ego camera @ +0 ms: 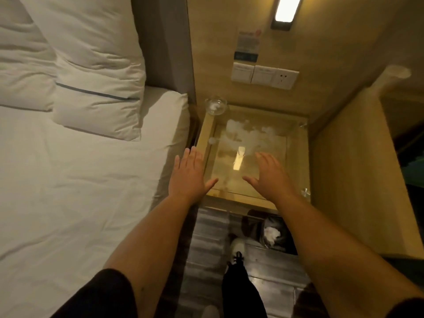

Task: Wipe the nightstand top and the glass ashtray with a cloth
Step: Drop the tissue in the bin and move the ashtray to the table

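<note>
Above the counter, both hands are held out flat with fingers straight and spread, and nothing is gripped by either. The left hand hangs over the counter's left edge, next to the bed; the right hand is poised over the counter's glass top, near its front. No cloth can be seen in either hand or anywhere on the counter, so wiping is judged not yet begun; the palms-down pose may be a starting stance rather than a reach. White smears are spread across the far half of the glass, which is presumably why the top needs cleaning. The ashtray is set at the counter's far left corner, against the wall, well apart from both hands, with something white lying in it. Below the counter's front edge, a bin stands on the floor, holding crumpled white paper.
</note>
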`<state>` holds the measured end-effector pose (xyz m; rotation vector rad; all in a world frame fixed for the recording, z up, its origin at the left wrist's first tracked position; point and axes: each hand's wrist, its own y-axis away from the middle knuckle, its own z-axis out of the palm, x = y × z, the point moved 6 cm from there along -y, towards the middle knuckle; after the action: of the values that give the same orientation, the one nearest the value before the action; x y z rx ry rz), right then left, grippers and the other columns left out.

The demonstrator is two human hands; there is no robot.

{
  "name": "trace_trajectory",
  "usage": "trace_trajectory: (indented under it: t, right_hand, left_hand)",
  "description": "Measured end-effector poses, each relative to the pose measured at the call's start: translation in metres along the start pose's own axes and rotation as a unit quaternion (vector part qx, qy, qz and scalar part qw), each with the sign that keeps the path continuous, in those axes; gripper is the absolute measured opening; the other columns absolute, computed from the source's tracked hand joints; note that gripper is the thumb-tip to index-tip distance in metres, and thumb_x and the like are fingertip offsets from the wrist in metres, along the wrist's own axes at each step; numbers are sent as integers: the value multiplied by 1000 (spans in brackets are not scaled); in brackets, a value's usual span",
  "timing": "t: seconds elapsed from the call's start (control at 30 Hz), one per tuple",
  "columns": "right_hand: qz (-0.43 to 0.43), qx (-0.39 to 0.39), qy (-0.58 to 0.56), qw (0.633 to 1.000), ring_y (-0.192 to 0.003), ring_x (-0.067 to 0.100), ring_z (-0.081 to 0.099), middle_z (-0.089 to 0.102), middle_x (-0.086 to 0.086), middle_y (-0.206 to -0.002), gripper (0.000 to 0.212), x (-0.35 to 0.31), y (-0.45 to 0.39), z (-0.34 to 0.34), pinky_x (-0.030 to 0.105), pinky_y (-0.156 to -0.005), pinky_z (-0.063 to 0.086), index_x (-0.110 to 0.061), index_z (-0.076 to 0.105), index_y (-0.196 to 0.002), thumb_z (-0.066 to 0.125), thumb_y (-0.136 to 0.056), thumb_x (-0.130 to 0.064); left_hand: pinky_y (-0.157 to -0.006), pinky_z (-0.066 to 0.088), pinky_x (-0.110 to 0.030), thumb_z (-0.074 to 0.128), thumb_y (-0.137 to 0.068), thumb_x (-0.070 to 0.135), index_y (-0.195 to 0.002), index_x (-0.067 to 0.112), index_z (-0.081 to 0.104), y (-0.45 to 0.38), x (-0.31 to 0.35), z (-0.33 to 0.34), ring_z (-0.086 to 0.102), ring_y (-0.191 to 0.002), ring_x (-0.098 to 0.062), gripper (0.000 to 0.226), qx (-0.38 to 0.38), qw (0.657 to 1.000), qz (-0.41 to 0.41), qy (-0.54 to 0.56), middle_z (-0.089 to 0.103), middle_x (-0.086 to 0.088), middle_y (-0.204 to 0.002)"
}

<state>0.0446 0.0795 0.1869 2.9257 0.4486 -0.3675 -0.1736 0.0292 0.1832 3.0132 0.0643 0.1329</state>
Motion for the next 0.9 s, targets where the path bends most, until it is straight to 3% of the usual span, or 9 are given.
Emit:
trace_trajectory:
  t: [0.43,0.9]
  right_hand:
    - [-48,-42,-13,998,-142,26,24,30,8,-154,87,13,-204,30,43,-115,23,-13,25,-148,58,-82,-61]
    - [-9,-31,-73,997,-143,27,20,27,11,-155,94,31,-345,89,41,-116,22,-10,22,-150,64,-80,-57]
  left_hand:
    - [-120,4,-44,36,-87,71,-153,8,-2,-162,-35,27,-3,-149,-24,99,-44,998,-44,28,0,-11,-162]
    - [-121,9,-42,48,-84,69,-154,10,2,-328,-76,85,3,-149,-21,102,-30,995,-25,89,5,-9,-162]
